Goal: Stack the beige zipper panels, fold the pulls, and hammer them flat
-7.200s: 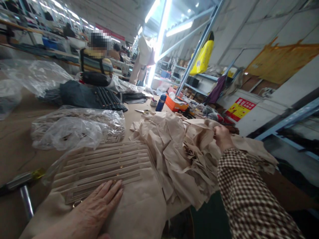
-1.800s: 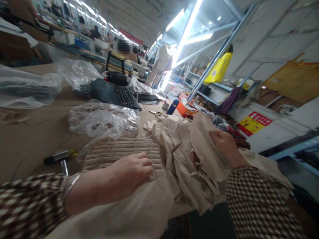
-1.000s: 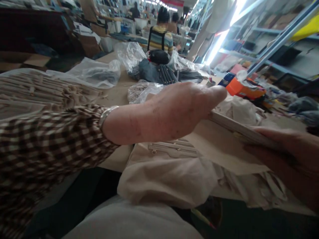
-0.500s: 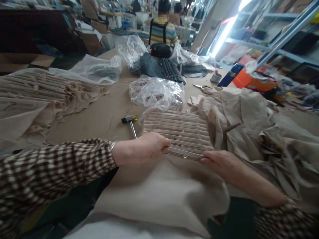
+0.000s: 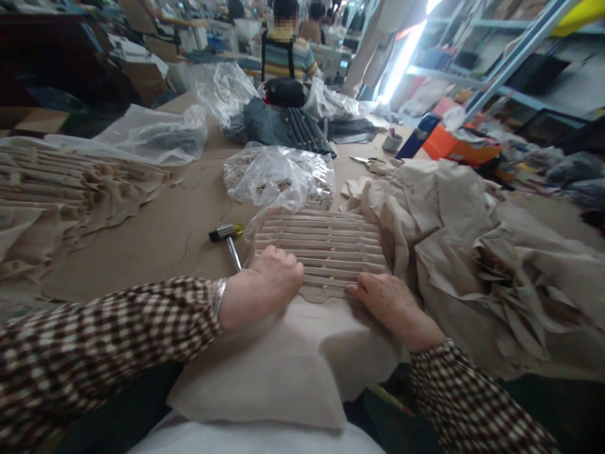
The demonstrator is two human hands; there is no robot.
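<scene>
Head view. Both hands of the person at work meet a stack of beige cloth pieces [image 5: 326,243], layered in overlapping, zip-like strips with small gold-coloured fittings. Left hand [image 5: 269,277]: fingers curled down on the left part of the strip nearest the person; the fingertips are partly hidden, so pinching cannot be told from pressing. Right hand [image 5: 385,299]: thumb and fingers drawn together, pinching the same strip toward its right end. The front cloth piece [image 5: 278,372] runs from beneath both hands toward the person, its lower part draping past the near edge of the desk [image 5: 155,233]. Checked sleeves reach both wrists.

Left of the left hand, a mallet [image 5: 231,243] lies just beside the stack, handle end close to the wrist; brown desk surface extends from it to a second beige stack [image 5: 80,183], well apart at far left. Directly beyond the hands, a clear plastic bag [image 5: 283,173] adjoins the stack's far edge, limiting room there; dark cloth pieces [image 5: 265,123] lie farther back. To the right, a crumpled beige heap [image 5: 449,221] borders the stack and leaves the right hand little side room. Beyond the heap: scissors [image 5: 366,161], a small cup [image 5: 392,143] and an orange box [image 5: 456,150]. In the background, a person in a striped top [image 5: 288,60].
</scene>
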